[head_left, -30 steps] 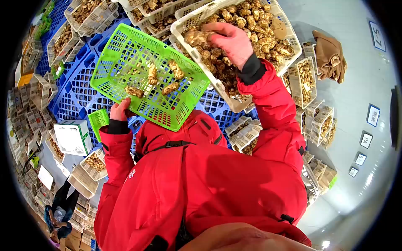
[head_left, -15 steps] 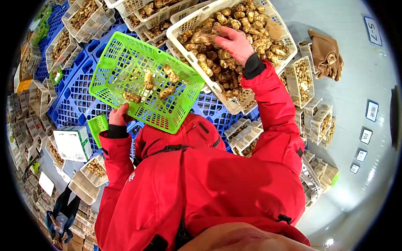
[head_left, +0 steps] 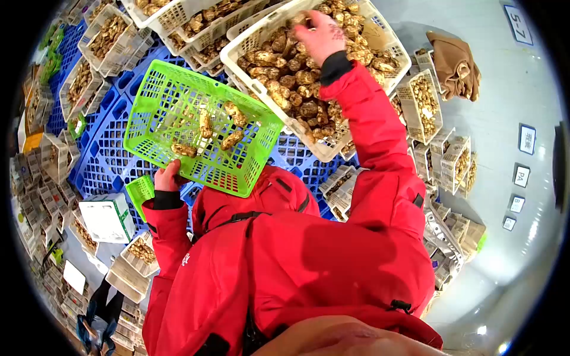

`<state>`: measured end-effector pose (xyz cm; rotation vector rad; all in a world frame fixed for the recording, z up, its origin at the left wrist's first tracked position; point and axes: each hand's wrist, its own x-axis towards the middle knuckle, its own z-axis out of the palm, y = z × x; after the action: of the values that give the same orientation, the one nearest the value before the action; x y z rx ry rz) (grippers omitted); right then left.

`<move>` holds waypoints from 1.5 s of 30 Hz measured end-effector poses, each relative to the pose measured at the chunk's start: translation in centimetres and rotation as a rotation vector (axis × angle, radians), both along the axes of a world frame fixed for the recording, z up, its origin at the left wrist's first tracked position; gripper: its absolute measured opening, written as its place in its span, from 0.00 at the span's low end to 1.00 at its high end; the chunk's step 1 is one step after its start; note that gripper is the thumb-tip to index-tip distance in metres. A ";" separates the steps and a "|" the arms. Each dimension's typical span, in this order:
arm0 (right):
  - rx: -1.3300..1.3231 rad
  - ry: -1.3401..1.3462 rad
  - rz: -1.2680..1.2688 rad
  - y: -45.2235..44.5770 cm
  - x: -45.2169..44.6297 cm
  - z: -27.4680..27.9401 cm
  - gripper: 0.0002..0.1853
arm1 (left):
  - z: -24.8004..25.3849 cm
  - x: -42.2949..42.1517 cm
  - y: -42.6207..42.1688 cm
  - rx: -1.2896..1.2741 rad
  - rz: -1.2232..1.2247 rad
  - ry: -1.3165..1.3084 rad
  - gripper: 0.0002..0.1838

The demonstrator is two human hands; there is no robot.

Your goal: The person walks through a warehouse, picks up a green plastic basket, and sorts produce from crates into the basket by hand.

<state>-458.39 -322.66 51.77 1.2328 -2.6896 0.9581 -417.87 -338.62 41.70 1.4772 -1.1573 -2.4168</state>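
Note:
My left hand (head_left: 168,177) is closed on the near left rim of a bright green plastic basket (head_left: 222,178), which is tilted in front of my body. Several stout brown-and-cream mushrooms lie apart in it, among them an upright one (head_left: 205,123). To the right, a larger cream plastic crate (head_left: 323,153) is heaped with similar mushrooms (head_left: 306,77). Over its far side is my right hand (head_left: 322,39), fingers curled on what looks like a mushroom (head_left: 298,20), slightly blurred and partly hidden by the fingers.
Blue plastic pallets (head_left: 107,139) lie under the baskets. More mushroom crates stand at the far left (head_left: 110,41) and right (head_left: 423,107). A white box (head_left: 105,218) and a small green basket (head_left: 140,191) are at left. A brown cloth (head_left: 454,65) lies at right. Another person (head_left: 98,326) is at lower left.
My right hand has moved up and slightly left across the crate, toward its far edge. The paper tag seen in the crate is now out of sight. My left hand keeps its hold on the green basket.

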 end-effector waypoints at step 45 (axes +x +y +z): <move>0.671 -0.043 -0.153 4.7 -6.5 -5.1 0.24 | -0.1 1.3 0.2 -0.014 0.023 0.004 0.16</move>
<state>-464.87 -317.94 46.64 1.0390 -3.1985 0.0435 -416.59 -338.42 41.58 1.4729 -1.1473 -2.3905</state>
